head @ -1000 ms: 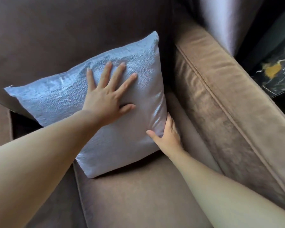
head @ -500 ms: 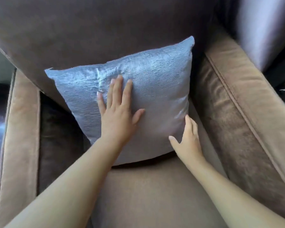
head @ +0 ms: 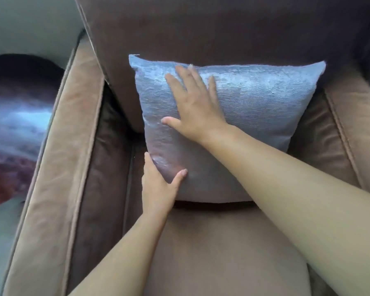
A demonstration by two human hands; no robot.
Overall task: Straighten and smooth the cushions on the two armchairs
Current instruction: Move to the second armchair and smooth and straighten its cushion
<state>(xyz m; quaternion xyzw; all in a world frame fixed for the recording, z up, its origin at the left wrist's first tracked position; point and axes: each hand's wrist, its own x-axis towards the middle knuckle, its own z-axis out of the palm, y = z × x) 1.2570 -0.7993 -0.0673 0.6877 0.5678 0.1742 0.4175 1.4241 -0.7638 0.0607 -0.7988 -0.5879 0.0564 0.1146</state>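
Brown and soft, the armchair (head: 197, 248) fills almost the whole view, with a bit of rug (head: 15, 124) off to one side on the floor.

The right hand (head: 193, 107) lies flat on the front of the cushion (head: 254, 116). Its fingers (head: 186, 79) are spread wide and it grips nothing; it just presses on the shiny blue cloth. The left hand (head: 158, 186) is cupped at the bottom corner of the cushion, fingers along the edge and thumb on the front. It is loosely curled on that corner, not tightly closed.

The cushion stands up on the seat (head: 222, 263). It leans on the chair back (head: 201, 24), about in the middle between the two arms (head: 58, 167). Its top edge looks almost level.

This looks like the smoothing step for this chair. The second armchair is not in view, so I guess that one is not done yet.

What could go wrong? If the flat hand pushes too hard, it may leave a dent in the cushion. If it rubs the wrong way, the shiny cloth may show a streak. If the lower hand tugs the corner, the cushion may twist or tip over. Letting go fast could make it slide down the back.
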